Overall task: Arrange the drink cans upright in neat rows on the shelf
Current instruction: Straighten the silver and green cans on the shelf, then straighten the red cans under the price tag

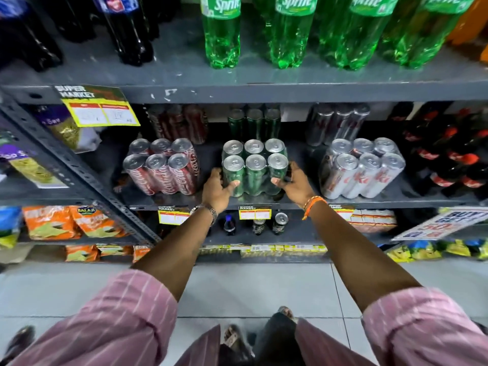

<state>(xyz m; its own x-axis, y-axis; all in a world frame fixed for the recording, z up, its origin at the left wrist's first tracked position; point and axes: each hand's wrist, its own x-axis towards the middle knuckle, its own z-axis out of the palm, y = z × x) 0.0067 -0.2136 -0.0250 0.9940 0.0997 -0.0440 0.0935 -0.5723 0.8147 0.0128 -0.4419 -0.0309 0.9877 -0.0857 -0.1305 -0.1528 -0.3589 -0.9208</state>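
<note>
My left hand [217,190] and right hand [291,184] clamp the shrink-wrapped six-pack of green cans [254,167] between my fingers, seemingly squaring it; next, nudge it level with the red-can pack [162,166] beyond my left fingers.

"Sprite" stands on the tall green plastic bottles [221,30] at twelve o'clock; "Coca-Cola" on the red shrink-wrapped cans [162,167]; "SUPER MARKET" on the yellow-and-black shelf tag [95,105] at ten o'clock; "BALAJI" on orange snack bags [87,220].
</note>
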